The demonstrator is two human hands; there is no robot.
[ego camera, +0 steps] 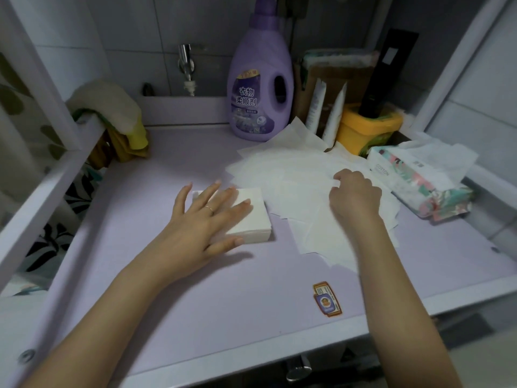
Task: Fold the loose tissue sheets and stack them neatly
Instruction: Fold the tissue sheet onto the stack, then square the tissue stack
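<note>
Both hands out, bare forearms reaching forward.
Palm down, the left hand (207, 219) lies flat with its fingers (223, 197) straight and spread, thumb out to the right, ring (209, 209) on one finger; the left forearm (112, 303) runs in from lower left. Back up, the right hand (354, 196) has its fingertips (340, 177) curled under, grip hidden; the right forearm (391, 289) comes in from lower right.

Left hand (208, 217) flat, fingers spread, pressing on the stack (253, 219) on the shelf (223, 298). Right hand (354, 196) curls down onto the sheets (288, 175) just beside it. Pinching one? Can't tell. Pack (414, 186) at right, bottle (260, 88) behind.
</note>
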